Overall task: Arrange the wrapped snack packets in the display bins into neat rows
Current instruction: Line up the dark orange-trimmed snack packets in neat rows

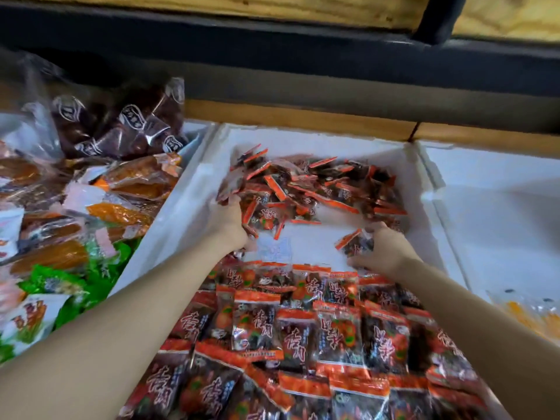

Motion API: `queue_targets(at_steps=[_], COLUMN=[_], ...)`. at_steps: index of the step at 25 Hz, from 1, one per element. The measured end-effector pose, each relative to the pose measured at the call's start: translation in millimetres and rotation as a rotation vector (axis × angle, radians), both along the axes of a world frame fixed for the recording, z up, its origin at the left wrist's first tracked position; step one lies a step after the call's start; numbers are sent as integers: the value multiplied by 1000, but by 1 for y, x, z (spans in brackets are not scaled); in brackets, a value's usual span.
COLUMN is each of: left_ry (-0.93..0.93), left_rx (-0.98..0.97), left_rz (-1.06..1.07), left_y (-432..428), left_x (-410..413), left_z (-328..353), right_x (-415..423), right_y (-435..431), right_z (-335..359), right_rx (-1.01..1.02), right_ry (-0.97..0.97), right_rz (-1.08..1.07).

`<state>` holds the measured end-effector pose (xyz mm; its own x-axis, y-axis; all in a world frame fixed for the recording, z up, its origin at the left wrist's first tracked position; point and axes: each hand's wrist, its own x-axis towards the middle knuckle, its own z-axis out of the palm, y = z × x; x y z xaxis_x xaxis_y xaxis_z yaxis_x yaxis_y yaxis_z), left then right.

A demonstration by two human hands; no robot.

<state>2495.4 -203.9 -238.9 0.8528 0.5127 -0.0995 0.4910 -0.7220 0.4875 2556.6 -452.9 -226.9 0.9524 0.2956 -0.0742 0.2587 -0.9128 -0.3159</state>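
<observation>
The middle bin is white foam with raised walls at 9, 12 and 3 o'clock. The snack packets in red-and-dark wrappers lie inside it in two groups. A loose heap fills the 12 o'clock end and touches the far and 3 o'clock walls, its packets too tangled to count. The neat rows overlap flat at the 6 o'clock end, at least three rows deep. Between the two groups a bare strip of floor runs across the bin, the only open room. One pale slip lies on it.

Both arms reach in from 6 o'clock. The left grip is curled round a bunch of packets at the heap's 9 o'clock edge, with free wall just beside it. The right grip pinches a single packet over the strip's 3 o'clock end, near the wall.

Three bins show in all. The one at 9 o'clock is piled with orange, green and dark brown packs. The one at 3 o'clock shows bare white, with yellow packs at its 5 o'clock corner. A wooden ledge closes the 12 o'clock side.
</observation>
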Motion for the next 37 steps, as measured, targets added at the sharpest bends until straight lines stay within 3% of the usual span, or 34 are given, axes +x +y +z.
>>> queue_targets(at_steps=[4,7,9,12,15,19,21,25,28,30,34,37], left_ry=[-146,-461,-636,-770,-677,-548,-537,-559,-589,-595,-572,-558], left_rx=[-42,-184,-305,-356,-698,-1207,-1353,-1168,-1071,-1076,-1115,-1123], left_rz=[-27,-3,58,185,361,466,449,407,458,454,433,404], left_y=[-2,-5,-15,-38,-69,-100,-104,-90,-69,-58,-48,-46], left_x=[-6,-8,-16,-39,-61,-82,-94,-99,-95,-93,-91,-90], left_z=[5,9,18,34,36,34,37,25,21,18,9,6], right_x=[1,3,-4,-36,-72,-89,-91,-75,-20,17,51,57], right_y=[17,31,41,49,45,41,41,55,73,87,114,119], right_z=[8,12,21,43,53,42,41,45,32,21,5,0], right_rx=[87,179,353,708,895,755,619,534,527,357,-42,-130], right_ry=[-37,-166,-203,-20,312,394,384,371,37,-101,-45,-174], right_rz=[66,54,70,79,125,193,230,338,261,260,265,223])
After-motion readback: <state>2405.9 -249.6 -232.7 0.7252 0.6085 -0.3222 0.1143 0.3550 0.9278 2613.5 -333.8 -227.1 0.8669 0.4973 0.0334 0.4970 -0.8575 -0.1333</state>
